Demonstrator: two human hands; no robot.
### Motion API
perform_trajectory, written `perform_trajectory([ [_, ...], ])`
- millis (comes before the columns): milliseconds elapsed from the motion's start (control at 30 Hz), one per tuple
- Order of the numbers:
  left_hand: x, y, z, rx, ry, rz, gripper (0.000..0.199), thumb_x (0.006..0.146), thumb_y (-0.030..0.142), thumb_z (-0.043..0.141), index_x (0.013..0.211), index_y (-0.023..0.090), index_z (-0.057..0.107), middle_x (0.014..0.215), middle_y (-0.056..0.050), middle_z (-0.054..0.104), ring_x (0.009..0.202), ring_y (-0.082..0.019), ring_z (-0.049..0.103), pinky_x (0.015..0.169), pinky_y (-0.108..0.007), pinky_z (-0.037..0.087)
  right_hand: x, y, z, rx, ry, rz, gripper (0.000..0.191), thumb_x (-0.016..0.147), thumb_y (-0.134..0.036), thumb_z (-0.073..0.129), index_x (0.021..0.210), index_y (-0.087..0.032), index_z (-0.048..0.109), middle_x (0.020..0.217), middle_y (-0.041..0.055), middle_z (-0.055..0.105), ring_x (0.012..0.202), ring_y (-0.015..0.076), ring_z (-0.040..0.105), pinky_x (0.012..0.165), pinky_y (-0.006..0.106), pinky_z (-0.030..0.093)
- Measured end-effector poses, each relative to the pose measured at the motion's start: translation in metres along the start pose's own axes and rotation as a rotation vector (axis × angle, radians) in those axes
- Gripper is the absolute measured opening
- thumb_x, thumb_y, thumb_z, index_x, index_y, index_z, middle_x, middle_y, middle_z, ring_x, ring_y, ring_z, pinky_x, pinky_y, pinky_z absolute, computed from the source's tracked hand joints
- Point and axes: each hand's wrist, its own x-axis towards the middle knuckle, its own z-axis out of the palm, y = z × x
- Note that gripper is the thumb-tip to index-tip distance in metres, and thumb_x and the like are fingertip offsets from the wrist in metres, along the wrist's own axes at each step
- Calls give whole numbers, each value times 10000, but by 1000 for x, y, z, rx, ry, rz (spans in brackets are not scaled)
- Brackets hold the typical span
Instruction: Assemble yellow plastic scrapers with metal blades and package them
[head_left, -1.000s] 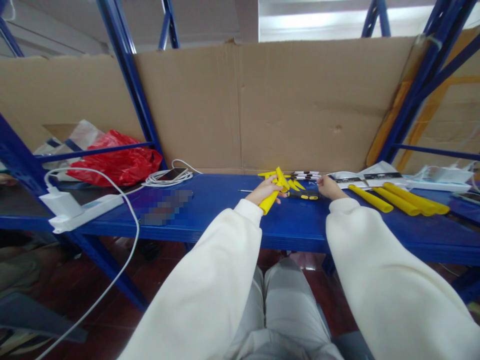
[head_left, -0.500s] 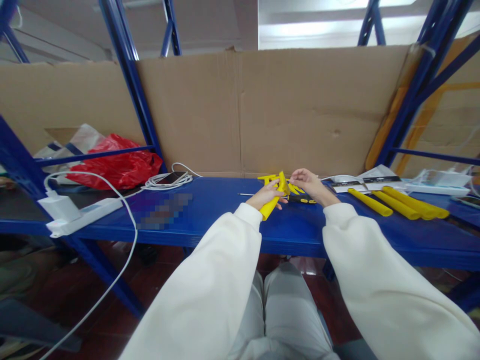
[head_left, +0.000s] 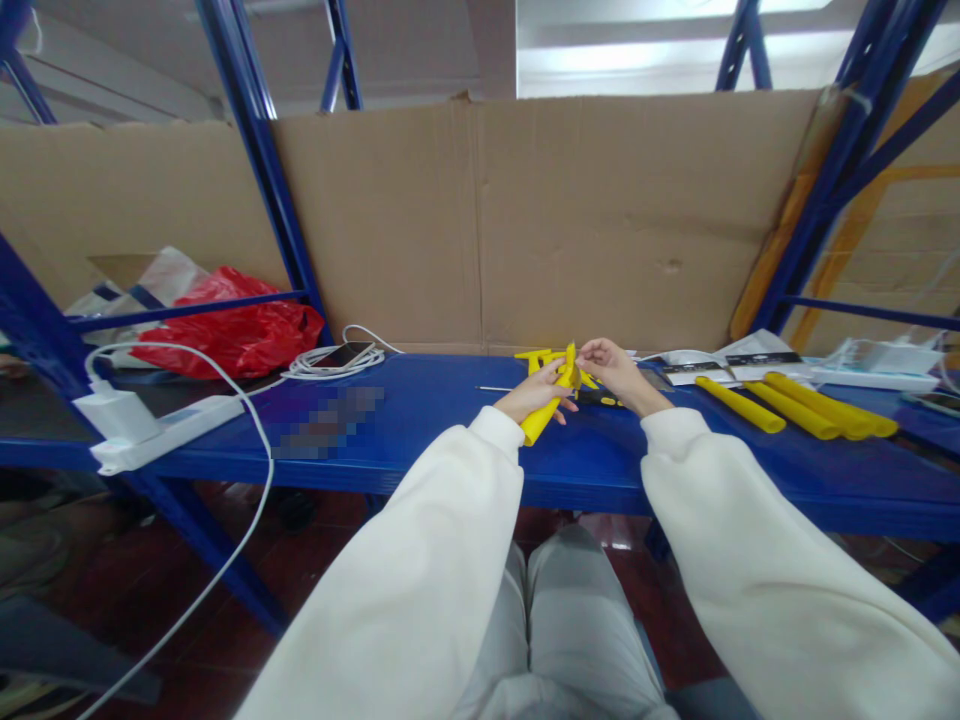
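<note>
Over the blue table, my left hand (head_left: 534,392) is wrapped round a yellow tube-shaped piece (head_left: 538,424), which slants up to the right. At the tube's upper end my right hand (head_left: 604,362) has its fingertips closed in a pinch against the yellow part; what exactly lies between them is too small to tell. Behind my hands, more yellow pieces (head_left: 531,358) lie on the table. A black and yellow tool (head_left: 606,398) rests just beneath my right hand, partly hidden.
Several yellow tubes (head_left: 741,405) lie on the right of the blue table (head_left: 427,400). On the left are a white power strip (head_left: 187,425), coiled white cable (head_left: 315,368), a phone and a red bag (head_left: 232,325). Cardboard (head_left: 390,230) stands behind.
My right hand has moved slightly left, its fingers now against the upper end of the yellow piece. The piece has turned a little in my left hand.
</note>
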Motion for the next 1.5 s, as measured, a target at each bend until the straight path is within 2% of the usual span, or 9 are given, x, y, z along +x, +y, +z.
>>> perform_trajectory([
  [300,1,-1,0,-59,-5,-23,886,813,4,583,1624,267,341,1387,-165,653,592,-113,703,468,-207,531,-1,13,-7,-374,95,-36,506,711,-661,798,874,-231,587,985,99,705,965,260,670,925,461,565],
  [500,-2,5,2,-164,70,-23,851,838,7,566,1628,221,334,1357,-172,675,606,-110,698,465,-192,510,0,13,-14,-720,51,23,505,872,-667,642,1052,-198,700,1171,164,722,1155,319,656,1042,522,513],
  [633,-2,9,0,-246,200,-2,844,856,2,540,1636,228,312,1357,-166,681,631,-116,699,461,-187,502,-2,7,-38,-952,-83,95,533,811,-691,697,1072,-232,768,1219,147,732,1254,385,617,1077,549,481],
  [800,3,6,-5,-334,318,26,843,859,-6,544,1627,275,337,1344,-144,699,749,-152,747,502,-178,513,-5,14,-75,-927,-318,163,486,514,-603,927,829,-255,799,932,97,771,955,364,715,894,472,571],
  [900,4,5,-5,-346,347,23,831,854,-9,545,1614,276,366,1341,-139,705,752,-152,746,501,-176,513,-7,13,-82,-836,-333,186,398,442,-495,975,695,-267,770,757,57,735,794,321,703,781,436,575],
  [1067,4,4,-6,-363,393,37,800,849,24,575,1585,287,402,1362,-135,691,748,-144,744,475,-156,499,-16,-14,-73,-627,-246,292,385,454,-417,985,723,-230,783,746,26,727,797,277,686,782,387,554],
  [1167,5,4,-7,-372,423,67,771,846,39,597,1558,292,442,1360,-129,688,692,-119,721,472,-153,496,-23,-32,-66,-385,-155,322,444,496,-439,981,789,-177,775,733,40,719,685,206,656,640,315,529],
  [1300,6,4,-9,-396,471,90,747,831,53,637,1523,288,483,1335,-119,690,630,-92,689,454,-145,478,-27,-44,-57,-84,83,314,464,549,-452,975,772,-164,687,592,1,629,480,106,518,417,208,381],
  [1500,8,1,-11,-392,479,79,653,861,40,607,1480,226,513,1340,-150,686,637,-93,696,434,-136,452,-17,-39,-57,254,544,272,537,725,-495,881,704,-245,407,481,-109,352,370,63,333,323,174,268],
])
